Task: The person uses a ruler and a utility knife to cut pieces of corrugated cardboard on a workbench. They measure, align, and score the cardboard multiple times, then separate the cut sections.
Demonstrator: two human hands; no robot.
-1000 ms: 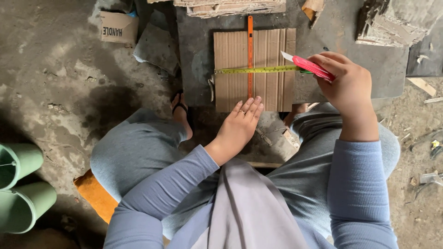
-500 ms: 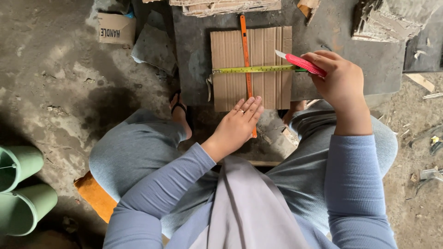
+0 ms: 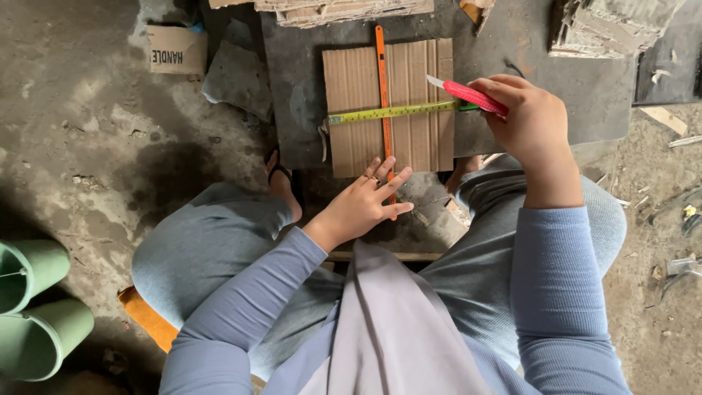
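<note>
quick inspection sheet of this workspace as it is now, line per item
surface: dark flat slab lying on a rough, dusty concrete floor
job's things: corrugated cardboard sheet on the slab; orange straight strip laid lengthwise over it; yellow tape measure stretched across it
clutter: cardboard stacks at the slab's far edge; small box and a grey scrap to the left; bits of debris on the right
grippers: left hand fingers spread at the sheet's near edge, on the strip; right hand holds a red utility knife, blade out over the sheet
cables: nothing seen
surroundings: two green tubes at lower left; sandalled foot beside the slab
</note>
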